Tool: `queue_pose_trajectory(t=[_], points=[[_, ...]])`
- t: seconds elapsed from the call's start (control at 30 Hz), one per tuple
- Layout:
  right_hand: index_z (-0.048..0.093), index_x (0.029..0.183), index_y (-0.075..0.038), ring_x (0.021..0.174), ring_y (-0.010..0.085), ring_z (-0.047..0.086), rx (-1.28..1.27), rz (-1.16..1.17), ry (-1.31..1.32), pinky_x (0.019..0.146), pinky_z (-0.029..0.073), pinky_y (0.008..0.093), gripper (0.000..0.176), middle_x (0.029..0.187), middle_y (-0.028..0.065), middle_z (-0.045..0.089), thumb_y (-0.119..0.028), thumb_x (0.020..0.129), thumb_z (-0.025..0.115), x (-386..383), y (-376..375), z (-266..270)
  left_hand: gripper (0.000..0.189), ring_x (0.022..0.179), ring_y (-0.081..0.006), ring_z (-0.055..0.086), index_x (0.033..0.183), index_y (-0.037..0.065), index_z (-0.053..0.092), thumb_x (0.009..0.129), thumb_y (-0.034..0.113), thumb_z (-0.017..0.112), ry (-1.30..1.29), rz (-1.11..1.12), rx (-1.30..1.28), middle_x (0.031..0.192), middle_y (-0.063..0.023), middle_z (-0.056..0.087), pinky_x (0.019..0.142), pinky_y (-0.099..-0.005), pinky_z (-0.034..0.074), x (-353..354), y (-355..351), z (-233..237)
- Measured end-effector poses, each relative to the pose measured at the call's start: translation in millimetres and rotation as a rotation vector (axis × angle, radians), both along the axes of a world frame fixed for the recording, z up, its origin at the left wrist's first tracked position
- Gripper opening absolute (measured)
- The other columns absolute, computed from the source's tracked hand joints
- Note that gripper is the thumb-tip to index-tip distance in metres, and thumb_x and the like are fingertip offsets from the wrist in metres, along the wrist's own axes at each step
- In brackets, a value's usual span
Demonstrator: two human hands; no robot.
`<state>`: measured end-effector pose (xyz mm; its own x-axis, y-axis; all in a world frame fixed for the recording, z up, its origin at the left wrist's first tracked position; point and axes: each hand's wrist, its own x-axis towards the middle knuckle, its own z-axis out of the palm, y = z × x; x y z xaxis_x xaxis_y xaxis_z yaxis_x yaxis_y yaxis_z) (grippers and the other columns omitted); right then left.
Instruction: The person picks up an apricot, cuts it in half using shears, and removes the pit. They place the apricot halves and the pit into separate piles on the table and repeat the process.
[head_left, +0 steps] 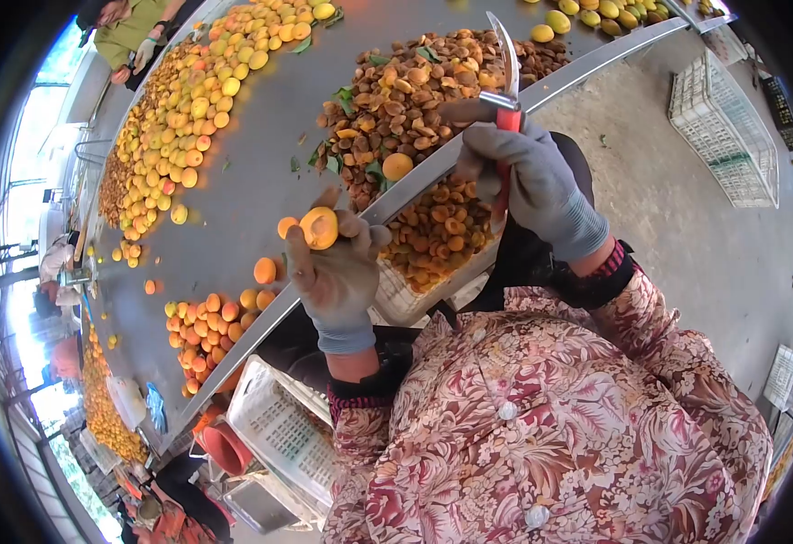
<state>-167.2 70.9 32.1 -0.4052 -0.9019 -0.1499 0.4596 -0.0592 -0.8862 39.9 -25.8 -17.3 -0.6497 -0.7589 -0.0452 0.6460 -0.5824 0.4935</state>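
My left hand (340, 276), in a grey glove, has its thumb and fingers closed around a cut apricot (319, 228), with the orange inside facing up. A smaller orange piece (288, 227) shows beside it at the fingertips. Wrapped around the red handle of a curved knife (506, 127) is my gloved right hand (541, 186); the bare blade points up and away over the table edge. Below and between the hands, halved apricots (437, 231) fill a crate (398, 295) under the edge. A heap of brown apricot stones (406, 100) lies on the metal table (270, 136).
Whole apricots (193, 118) form a long pile on the table's far side, with a smaller pile (206, 326) near the left edge. White plastic crates stand at the left (270, 417) and right (723, 127). Another person (134, 36) is at the upper left.
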Motion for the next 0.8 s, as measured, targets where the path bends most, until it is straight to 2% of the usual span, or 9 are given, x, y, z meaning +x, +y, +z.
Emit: queue_pose_trajectory(t=[0.07, 0.1, 0.13, 0.2, 0.23, 0.3, 0.43, 0.5, 0.8], points=[[0.05, 0.123, -0.002, 0.046, 0.0058, 0.042, -0.107, 0.074, 0.013, 0.039, 0.037, 0.0187, 0.035, 0.06, -0.0025, 0.049, -0.019, 0.092, 0.046, -3.6, -7.0, -11.7, 0.053, 0.066, -0.0175, 0.048, 0.124, 0.0, 0.045, 0.092, 0.042, 0.042, -0.117, 0.027, 0.016, 0.08, -0.0055, 0.053, 0.072, -0.0374, 0.043, -17.3, 16.1, 22.9], [0.052, 0.119, -0.003, 0.048, 0.0058, 0.045, -0.165, 0.134, -0.097, 0.041, 0.037, 0.0191, 0.031, 0.063, -0.0012, 0.051, -0.017, 0.092, 0.048, -1.0, -8.8, -3.8, 0.052, 0.058, -0.0145, 0.042, 0.12, 0.001, 0.049, 0.091, 0.043, 0.044, -0.228, 0.039, 0.035, 0.072, -0.0025, 0.049, 0.065, -0.0334, 0.041, -25.1, 21.2, 30.2], [0.055, 0.116, -0.004, 0.049, 0.0058, 0.048, -0.221, 0.189, -0.207, 0.043, 0.038, 0.0194, 0.028, 0.065, 0.0001, 0.054, -0.016, 0.092, 0.05, 2.0, -9.9, 2.7, 0.052, 0.058, -0.0145, 0.042, 0.12, 0.001, 0.049, 0.091, 0.043, 0.044, -0.231, 0.037, 0.037, 0.072, -0.0025, 0.049, 0.065, -0.0334, 0.041, -25.3, 19.7, 25.2], [0.055, 0.116, -0.004, 0.047, 0.0059, 0.047, -0.219, 0.155, -0.211, 0.041, 0.036, 0.0195, 0.027, 0.062, 0.0, 0.053, -0.016, 0.092, 0.049, 8.8, -16.6, 11.7, 0.046, 0.048, -0.0089, 0.031, 0.108, 0.002, 0.056, 0.088, 0.043, 0.047, -0.029, -0.179, -0.001, 0.059, 0.0023, 0.037, 0.049, -0.0258, 0.03, -26.1, 12.4, 9.3], [0.055, 0.115, -0.003, 0.044, 0.006, 0.046, -0.216, 0.128, -0.216, 0.039, 0.035, 0.0196, 0.027, 0.06, -0.0001, 0.051, -0.016, 0.092, 0.049, 13.0, -20.4, 14.6, 0.046, 0.048, -0.0089, 0.031, 0.108, 0.002, 0.056, 0.088, 0.043, 0.047, -0.03, -0.182, 0.0, 0.059, 0.0023, 0.037, 0.049, -0.0258, 0.03, -27.3, 10.4, 6.4], [0.055, 0.114, -0.003, 0.042, 0.0061, 0.045, -0.28, 0.078, -0.217, 0.038, 0.034, 0.0197, 0.027, 0.056, 0.0, 0.049, -0.017, 0.093, 0.049, 21.0, -26.1, 17.8, 0.043, 0.04, -0.0096, 0.018, 0.097, 0.008, 0.06, 0.088, 0.047, 0.045, 0.005, -0.348, -0.011, 0.054, 0.004, 0.031, 0.039, -0.0266, 0.016, -29.5, 9.8, 2.9], [0.055, 0.112, 0.0, 0.036, 0.0068, 0.04, -0.467, -0.089, -0.098, 0.037, 0.034, 0.0212, 0.027, 0.049, 0.0012, 0.046, -0.016, 0.09, 0.05, 28.3, -28.4, 12.2, 0.037, 0.036, -0.0097, 0.016, 0.093, 0.012, 0.06, 0.088, 0.046, 0.046, -0.068, -0.324, 0.069, 0.051, 0.0041, 0.035, 0.036, -0.0248, 0.015, -40.0, 27.9, 3.6], [0.057, 0.109, 0.0, 0.036, 0.0072, 0.039, -0.442, -0.189, -0.086, 0.036, 0.035, 0.0226, 0.026, 0.048, 0.0016, 0.046, -0.011, 0.086, 0.051, 28.2, -28.7, 13.7, 0.043, 0.034, -0.0085, 0.015, 0.092, 0.006, 0.061, 0.087, 0.045, 0.044, -0.169, -0.267, 0.208, 0.046, 0.0046, 0.028, 0.035, -0.0253, 0.013, -46.3, 35.5, 9.4], [0.062, 0.102, -0.002, 0.039, 0.0048, 0.041, -0.316, -0.063, -0.175, 0.036, 0.034, 0.0204, 0.021, 0.054, -0.0005, 0.048, -0.009, 0.082, 0.057, 26.3, -20.4, 11.1, 0.042, 0.032, -0.0093, 0.018, 0.075, 0.013, 0.055, 0.085, 0.052, 0.042, -0.369, -0.355, 0.396, 0.041, 0.0059, 0.024, 0.034, -0.0258, 0.015, -58.2, 44.9, 13.2]])
